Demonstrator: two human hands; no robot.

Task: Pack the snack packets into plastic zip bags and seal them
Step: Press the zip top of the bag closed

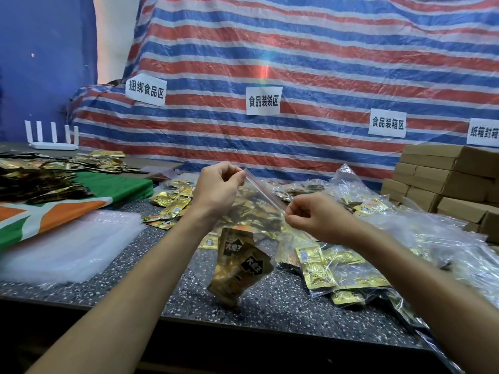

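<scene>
Both arms raised; left hand (218, 182) and right hand (310, 213) pinch zip bag (259, 211) top corners, snack packets (239, 268) inside.

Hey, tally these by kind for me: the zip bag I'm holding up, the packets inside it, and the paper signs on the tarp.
Zip bag: 1
Packets showing inside it: 2
Paper signs: 4, the rightmost cut off by the frame
Total: 7

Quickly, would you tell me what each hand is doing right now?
Left hand: pinches one end of the zip bag at its red strip.
Right hand: pinches the strip's other end; gold snack packets hang inside.
</scene>
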